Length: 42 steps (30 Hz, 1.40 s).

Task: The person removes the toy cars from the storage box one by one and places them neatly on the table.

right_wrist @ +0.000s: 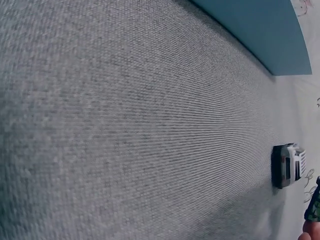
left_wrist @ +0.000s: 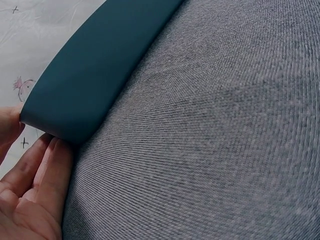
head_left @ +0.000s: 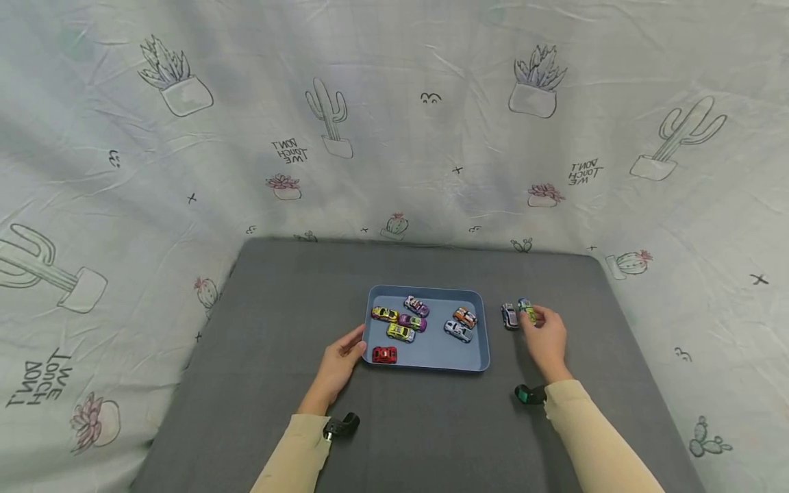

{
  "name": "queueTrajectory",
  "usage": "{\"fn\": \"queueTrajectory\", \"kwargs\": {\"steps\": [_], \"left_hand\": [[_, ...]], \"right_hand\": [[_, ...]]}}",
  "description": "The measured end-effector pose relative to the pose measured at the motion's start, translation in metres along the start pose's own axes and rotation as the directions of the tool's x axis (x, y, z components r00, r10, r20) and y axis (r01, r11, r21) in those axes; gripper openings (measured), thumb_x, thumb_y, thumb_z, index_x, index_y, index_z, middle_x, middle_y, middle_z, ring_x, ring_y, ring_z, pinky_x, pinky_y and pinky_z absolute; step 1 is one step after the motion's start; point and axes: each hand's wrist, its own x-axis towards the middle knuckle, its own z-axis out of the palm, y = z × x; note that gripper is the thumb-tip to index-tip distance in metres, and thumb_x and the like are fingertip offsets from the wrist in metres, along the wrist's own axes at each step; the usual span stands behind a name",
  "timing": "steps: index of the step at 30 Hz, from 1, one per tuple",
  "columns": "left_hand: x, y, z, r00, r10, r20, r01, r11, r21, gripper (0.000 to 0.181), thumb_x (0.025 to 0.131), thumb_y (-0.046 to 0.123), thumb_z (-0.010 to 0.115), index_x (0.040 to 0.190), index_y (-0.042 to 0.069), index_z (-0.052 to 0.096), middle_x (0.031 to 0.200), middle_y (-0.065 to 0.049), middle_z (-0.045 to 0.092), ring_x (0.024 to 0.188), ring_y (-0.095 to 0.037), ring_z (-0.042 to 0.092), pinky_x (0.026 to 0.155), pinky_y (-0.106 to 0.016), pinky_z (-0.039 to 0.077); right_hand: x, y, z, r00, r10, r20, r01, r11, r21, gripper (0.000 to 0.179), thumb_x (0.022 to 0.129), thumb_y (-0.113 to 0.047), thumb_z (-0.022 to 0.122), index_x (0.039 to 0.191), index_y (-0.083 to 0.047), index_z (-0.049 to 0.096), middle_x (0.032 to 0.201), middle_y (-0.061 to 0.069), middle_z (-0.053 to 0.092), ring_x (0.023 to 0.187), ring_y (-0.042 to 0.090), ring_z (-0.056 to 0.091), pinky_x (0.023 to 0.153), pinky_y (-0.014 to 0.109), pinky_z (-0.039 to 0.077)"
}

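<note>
In the head view, a shallow blue tray (head_left: 431, 366) bears several toy cars. My left hand (head_left: 337, 363) holds the tray at its near left corner. The left wrist view shows the thumb by the rim and the fingers (left_wrist: 55, 160) against the outer wall (left_wrist: 95, 65). Right of the tray, my right hand (head_left: 546, 339) pinches a green and blue toy car (head_left: 526, 309) between thumb and fingers. Just left of it, a white and dark toy car (head_left: 509, 316) stands on the table, also at the right wrist view's edge.
Inside the tray, a red car (head_left: 385, 355) sits near the front left corner. Yellow and purple cars (head_left: 412, 322) cluster behind it; an orange car (head_left: 465, 316) and a silver car (head_left: 459, 331) are on the right. A grey cloth (head_left: 296, 294) covers the table, before a cactus-print curtain (head_left: 394, 123).
</note>
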Motion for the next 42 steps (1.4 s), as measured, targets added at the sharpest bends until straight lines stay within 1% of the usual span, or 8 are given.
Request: {"fn": "queueTrajectory", "kwargs": {"steps": [5, 9, 11, 14, 17, 23, 31, 42], "left_hand": [[0.001, -0.003, 0.001, 1.000, -0.001, 0.010, 0.001, 1.000, -0.005, 0.041, 0.095, 0.024, 0.063, 0.136, 0.026, 0.058, 0.134, 0.001, 0.057, 0.123, -0.015, 0.052, 0.102, -0.036, 0.042], [0.001, -0.004, 0.003, 1.000, 0.013, 0.011, -0.013, 1.000, -0.005, 0.042, 0.095, 0.024, 0.064, 0.137, 0.022, 0.057, 0.135, -0.002, 0.057, 0.124, -0.017, 0.052, 0.102, -0.036, 0.043], [0.002, -0.003, 0.004, 1.000, 0.019, 0.009, -0.019, 1.000, 0.001, 0.043, 0.095, 0.022, 0.063, 0.138, 0.019, 0.057, 0.135, -0.004, 0.057, 0.124, -0.019, 0.052, 0.102, -0.037, 0.043], [0.001, -0.002, 0.005, 1.000, 0.009, 0.013, -0.010, 1.000, 0.004, 0.043, 0.096, 0.021, 0.063, 0.138, 0.018, 0.056, 0.136, -0.007, 0.056, 0.124, -0.022, 0.051, 0.101, -0.036, 0.044], [0.001, -0.003, 0.005, 1.000, -0.008, 0.024, 0.008, 1.000, -0.009, 0.043, 0.096, 0.022, 0.062, 0.138, 0.017, 0.056, 0.137, -0.008, 0.055, 0.125, -0.023, 0.051, 0.100, -0.034, 0.044], [0.000, 0.000, 0.003, 1.000, -0.007, 0.029, 0.008, 0.999, -0.047, 0.043, 0.096, 0.022, 0.063, 0.138, 0.017, 0.056, 0.138, -0.009, 0.054, 0.126, -0.024, 0.050, 0.099, -0.030, 0.045], [0.002, 0.000, 0.000, 1.000, -0.003, 0.006, 0.003, 1.000, -0.014, 0.042, 0.096, 0.021, 0.062, 0.138, 0.018, 0.056, 0.137, -0.009, 0.055, 0.125, -0.023, 0.051, 0.100, -0.033, 0.044], [0.002, 0.001, 0.001, 1.000, -0.026, 0.006, 0.027, 0.999, -0.043, 0.042, 0.096, 0.020, 0.063, 0.138, 0.017, 0.056, 0.137, -0.010, 0.055, 0.126, -0.022, 0.051, 0.099, -0.030, 0.044]], "right_hand": [[0.000, 0.006, 0.000, 0.999, 0.049, -0.007, -0.049, 0.998, 0.027, 0.041, 0.097, -0.024, 0.058, 0.125, 0.006, 0.057, 0.108, 0.020, 0.056, 0.097, 0.030, 0.054, 0.080, 0.038, 0.043], [0.001, 0.009, 0.000, 0.993, 0.117, 0.000, -0.117, 0.991, 0.061, 0.044, 0.098, -0.027, 0.056, 0.127, 0.006, 0.055, 0.109, 0.020, 0.056, 0.095, 0.027, 0.053, 0.075, 0.030, 0.043], [0.002, 0.011, 0.000, 0.982, 0.187, 0.021, -0.188, 0.976, 0.109, 0.046, 0.098, -0.030, 0.055, 0.129, 0.005, 0.054, 0.111, 0.018, 0.056, 0.095, 0.024, 0.053, 0.070, 0.024, 0.043], [0.003, 0.015, 0.001, 0.956, 0.289, 0.051, -0.294, 0.937, 0.187, 0.051, 0.098, -0.034, 0.055, 0.131, 0.004, 0.052, 0.114, 0.017, 0.056, 0.095, 0.021, 0.052, 0.064, 0.017, 0.042], [0.004, 0.020, 0.002, 0.939, 0.338, 0.064, -0.344, 0.915, 0.209, 0.054, 0.097, -0.037, 0.056, 0.133, 0.004, 0.051, 0.118, 0.018, 0.055, 0.097, 0.021, 0.052, 0.064, 0.016, 0.042], [0.004, 0.022, 0.006, 0.943, 0.324, 0.073, -0.332, 0.925, 0.185, 0.060, 0.095, -0.045, 0.057, 0.134, 0.001, 0.052, 0.119, 0.016, 0.057, 0.099, 0.021, 0.053, 0.068, 0.020, 0.043], [0.006, 0.020, 0.013, 0.947, 0.311, 0.074, -0.319, 0.933, 0.164, 0.061, 0.093, -0.048, 0.060, 0.129, 0.001, 0.055, 0.114, 0.015, 0.057, 0.094, 0.020, 0.051, 0.068, 0.022, 0.042], [0.007, 0.019, 0.016, 0.959, 0.272, 0.084, -0.283, 0.940, 0.190, 0.055, 0.096, -0.042, 0.058, 0.130, 0.001, 0.056, 0.113, 0.013, 0.055, 0.095, 0.019, 0.048, 0.069, 0.021, 0.041]]}}
